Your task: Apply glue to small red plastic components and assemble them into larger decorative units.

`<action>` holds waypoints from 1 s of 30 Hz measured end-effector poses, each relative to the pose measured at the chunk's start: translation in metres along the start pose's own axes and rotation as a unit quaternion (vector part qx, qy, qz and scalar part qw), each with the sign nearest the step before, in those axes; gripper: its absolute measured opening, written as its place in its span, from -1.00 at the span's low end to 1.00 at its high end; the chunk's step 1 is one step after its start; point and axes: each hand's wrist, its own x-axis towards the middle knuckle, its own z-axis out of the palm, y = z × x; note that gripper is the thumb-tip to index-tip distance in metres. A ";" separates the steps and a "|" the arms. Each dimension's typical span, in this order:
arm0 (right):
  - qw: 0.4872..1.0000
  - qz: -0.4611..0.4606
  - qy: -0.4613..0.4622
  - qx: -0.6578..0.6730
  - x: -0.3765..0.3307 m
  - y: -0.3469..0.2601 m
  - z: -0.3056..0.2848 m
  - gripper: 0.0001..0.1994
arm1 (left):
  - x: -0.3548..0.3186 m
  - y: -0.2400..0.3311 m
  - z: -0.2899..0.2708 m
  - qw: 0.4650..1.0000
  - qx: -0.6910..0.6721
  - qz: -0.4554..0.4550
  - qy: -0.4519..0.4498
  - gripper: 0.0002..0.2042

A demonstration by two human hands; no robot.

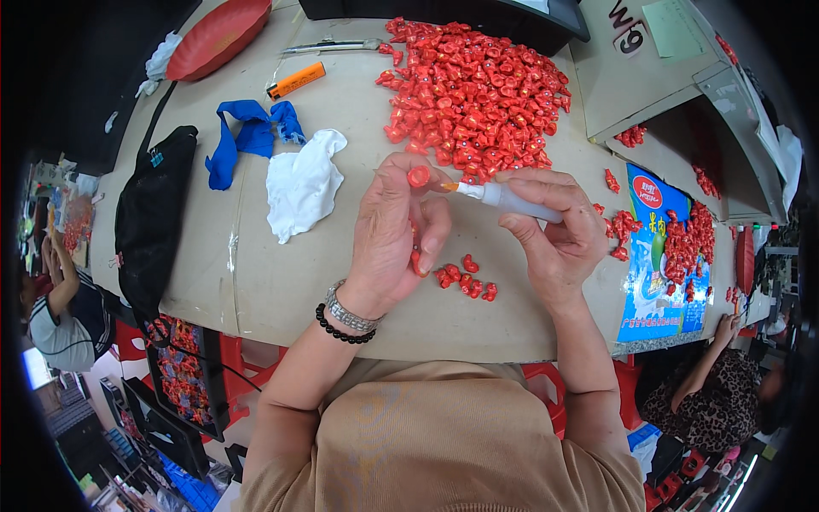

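Beige surface [281, 282]: left hand [394, 235] pinches one red piece [419, 177] at center; right hand [554, 230] grips one white pen [503, 200], tip touching it. One red heap [473, 90] at 12 o'clock, six loose pieces [467, 279] just below the hands.

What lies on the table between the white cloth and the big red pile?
Nothing: in the head view the table is bare between the white cloth and the pile.
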 end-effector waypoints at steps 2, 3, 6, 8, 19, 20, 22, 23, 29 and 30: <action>1.000 -0.002 0.001 -0.006 0.001 0.000 0.000 -0.74 | 0.000 0.000 0.000 1.000 -0.003 -0.003 0.000 -0.54; 1.000 -0.003 0.001 -0.009 0.001 0.000 -0.001 -0.74 | 0.000 0.000 -0.001 1.000 -0.005 -0.005 -0.001 -0.54; 0.999 0.005 -0.041 -0.016 -0.001 -0.001 -0.005 -0.70 | 0.000 0.000 -0.001 1.000 -0.006 -0.003 -0.001 -0.55; 0.999 0.008 -0.042 -0.011 -0.002 -0.001 -0.004 -0.70 | 0.000 0.001 0.000 1.000 -0.004 -0.002 0.001 -0.56; 0.999 0.009 -0.031 -0.003 -0.001 -0.003 -0.003 -0.72 | 0.000 0.001 0.000 1.000 -0.008 0.007 -0.001 -0.57; 1.000 0.014 -0.015 0.003 0.000 -0.003 -0.001 -0.73 | 0.000 0.000 -0.001 1.000 -0.010 0.006 -0.001 -0.57; 1.000 0.012 0.000 0.008 0.000 -0.002 0.000 -0.74 | 0.000 -0.001 -0.002 1.000 -0.014 0.005 0.000 -0.57; 1.000 0.005 -0.001 0.006 0.000 -0.001 0.001 -0.75 | 0.000 -0.001 -0.002 1.000 -0.013 0.005 0.001 -0.57; 1.000 -0.003 0.007 0.018 0.000 0.007 -0.005 -0.71 | 0.000 0.000 -0.003 1.000 -0.020 -0.004 0.012 -0.59; 1.000 0.005 0.015 0.023 0.000 0.007 -0.007 -0.70 | 0.000 -0.001 -0.004 1.000 -0.028 -0.006 0.012 -0.61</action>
